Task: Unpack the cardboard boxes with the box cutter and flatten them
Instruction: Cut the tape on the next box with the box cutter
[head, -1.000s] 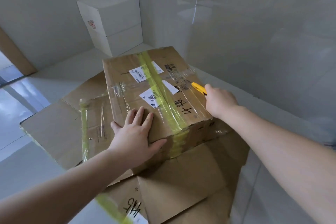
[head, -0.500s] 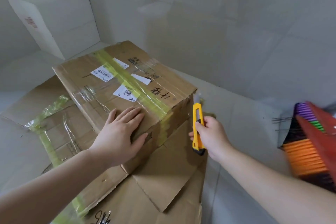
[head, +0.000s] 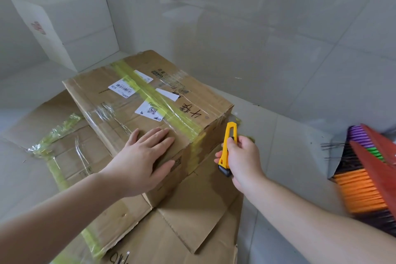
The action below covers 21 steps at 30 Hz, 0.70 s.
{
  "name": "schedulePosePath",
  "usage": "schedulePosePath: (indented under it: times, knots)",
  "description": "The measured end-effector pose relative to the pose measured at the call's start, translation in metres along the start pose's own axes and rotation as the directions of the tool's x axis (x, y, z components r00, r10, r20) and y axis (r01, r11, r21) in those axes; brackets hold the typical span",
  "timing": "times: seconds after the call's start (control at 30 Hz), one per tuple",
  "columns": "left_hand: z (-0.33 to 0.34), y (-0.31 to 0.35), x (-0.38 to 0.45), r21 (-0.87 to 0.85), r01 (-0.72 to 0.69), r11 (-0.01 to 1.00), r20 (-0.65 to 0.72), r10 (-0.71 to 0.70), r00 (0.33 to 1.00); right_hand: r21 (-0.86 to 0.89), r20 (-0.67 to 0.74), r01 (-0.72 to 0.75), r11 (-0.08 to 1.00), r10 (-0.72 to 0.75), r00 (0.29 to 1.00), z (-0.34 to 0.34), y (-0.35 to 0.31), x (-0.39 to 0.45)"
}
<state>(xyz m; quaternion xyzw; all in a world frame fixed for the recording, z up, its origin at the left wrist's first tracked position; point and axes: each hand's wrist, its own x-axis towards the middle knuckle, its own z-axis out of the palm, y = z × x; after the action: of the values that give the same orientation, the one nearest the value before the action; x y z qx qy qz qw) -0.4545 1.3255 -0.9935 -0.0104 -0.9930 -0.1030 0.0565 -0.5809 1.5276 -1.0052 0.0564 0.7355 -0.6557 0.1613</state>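
**A:** Head view, nearest first: flattened cardboard [head: 192, 216] is spread on the floor, strips of yellow-green tape clinging to it. The sealed cardboard box [head: 150, 100] sits on top of that layer.

**B:** And the hands?

**A:** The left hand [head: 141, 161] lies flat on the near top corner of the box, fingers straight and spread, pressing down and gripping nothing. The right hand [head: 242, 158] is curled round the yellow box cutter [head: 228, 148], thumb on the slider, the tool upright just beside the box's right face. The blade tip is too blurred to judge how far out it is.

**B:** What could go wrong?

**A:** My worry is that the left hand rests close to the yellow-green tape seam [head: 167, 107]. If the cut runs along it toward the body, a slip could carry the blade into those fingers. The box also stands on loose cardboard, so a hard pull might skid it sideways. A deep cut could nick whatever is inside.

**B:** What is inside?

**A:** Cannot tell; it is taped closed, labels and handwriting on top. To the right, an open container [head: 334, 156] holds a bundle with purple, green and orange bristles [head: 360, 191], broom-like. Farthest back, a white box [head: 64, 23] stands in the corner, closed, contents hidden.
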Motion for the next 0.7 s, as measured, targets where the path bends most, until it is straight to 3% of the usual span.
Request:
schedulePosePath:
  times: [0.4, 0.7]
  knots:
    - [-0.006, -0.013, 0.004, 0.03, -0.009, 0.999, 0.077, 0.007, 0.997, 0.022, 0.064, 0.056, 0.998, -0.058, 0.996, -0.007, -0.003, -0.006]
    - [-0.005, -0.016, 0.006, 0.06, -0.003, 0.998, 0.138, -0.005, 0.99, 0.081, 0.154, -0.027, 0.996, 0.014, 0.988, -0.011, -0.005, -0.01]
